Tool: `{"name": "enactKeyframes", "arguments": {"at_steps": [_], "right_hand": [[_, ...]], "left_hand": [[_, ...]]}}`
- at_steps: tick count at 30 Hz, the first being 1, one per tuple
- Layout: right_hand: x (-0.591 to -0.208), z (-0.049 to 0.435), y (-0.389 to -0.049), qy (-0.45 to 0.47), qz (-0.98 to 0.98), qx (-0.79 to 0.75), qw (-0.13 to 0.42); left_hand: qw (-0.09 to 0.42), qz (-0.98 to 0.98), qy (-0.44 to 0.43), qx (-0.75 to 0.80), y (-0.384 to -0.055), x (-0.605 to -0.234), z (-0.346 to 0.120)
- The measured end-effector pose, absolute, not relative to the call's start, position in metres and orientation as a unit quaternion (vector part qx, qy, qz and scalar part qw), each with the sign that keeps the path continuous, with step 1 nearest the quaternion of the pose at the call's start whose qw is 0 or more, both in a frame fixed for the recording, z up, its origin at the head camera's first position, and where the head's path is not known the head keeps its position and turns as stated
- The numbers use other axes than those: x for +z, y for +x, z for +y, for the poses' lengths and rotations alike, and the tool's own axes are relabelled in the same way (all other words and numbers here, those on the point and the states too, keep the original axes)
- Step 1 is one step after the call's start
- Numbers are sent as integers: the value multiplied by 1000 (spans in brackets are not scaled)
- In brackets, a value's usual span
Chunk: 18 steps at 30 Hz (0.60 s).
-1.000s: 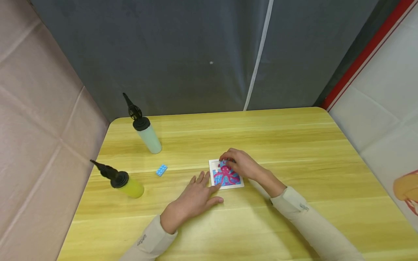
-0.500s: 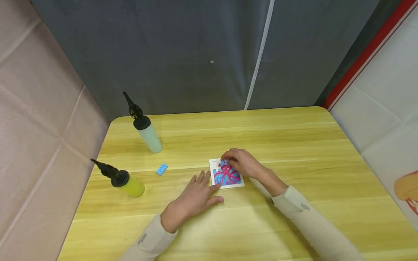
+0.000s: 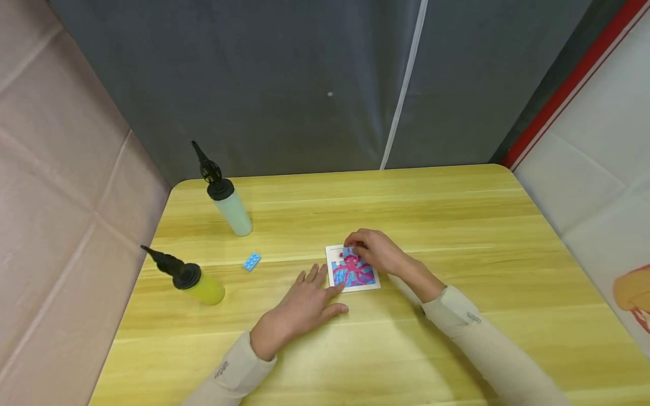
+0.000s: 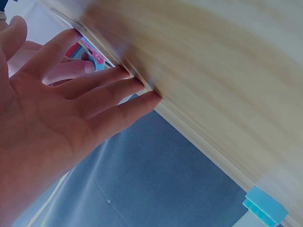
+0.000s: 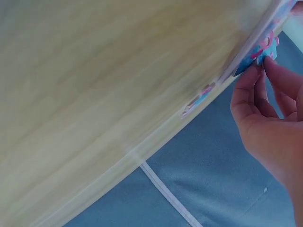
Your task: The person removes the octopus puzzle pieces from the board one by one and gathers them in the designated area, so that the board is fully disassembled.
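A jigsaw puzzle [image 3: 352,273] with a pink octopus on blue lies in a white square frame on the table. My left hand [image 3: 303,308] lies spread out with straight fingers; its fingertips touch the frame's left side and lower left corner. Thumb and fingers of my right hand [image 3: 380,251] pinch a blue and pink puzzle piece [image 5: 267,49] at the frame's upper right. In the right wrist view that piece stands tilted above the board. Pale bare backing [image 3: 335,255] shows at the upper left of the puzzle. My right hand covers the frame's upper right corner.
A light blue toy brick [image 3: 251,261] lies left of the frame. Farther left are two hand pumps with black nozzles, one mint [image 3: 235,213] and one yellow [image 3: 205,288]. A small pink and blue flat shape [image 5: 199,100] shows on the table in the right wrist view.
My right fingers have shifted slightly to the right with the puzzle piece, and more of its blue face shows. My left hand stays in place against the frame.
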State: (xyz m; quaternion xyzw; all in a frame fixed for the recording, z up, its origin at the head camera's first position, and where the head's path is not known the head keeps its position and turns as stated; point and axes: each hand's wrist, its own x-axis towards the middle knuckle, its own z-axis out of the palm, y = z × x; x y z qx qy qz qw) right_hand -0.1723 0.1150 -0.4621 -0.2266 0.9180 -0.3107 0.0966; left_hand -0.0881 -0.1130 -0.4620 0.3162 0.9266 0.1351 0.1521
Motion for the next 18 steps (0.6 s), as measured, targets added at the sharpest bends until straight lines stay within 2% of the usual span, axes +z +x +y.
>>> {"name": "enactKeyframes", "arguments": {"at_steps": [18], "right_hand": [[-464,120,-179,-217,904,-348,123]], "left_hand": [[155,926,314,138,-88,-461,-113]]}}
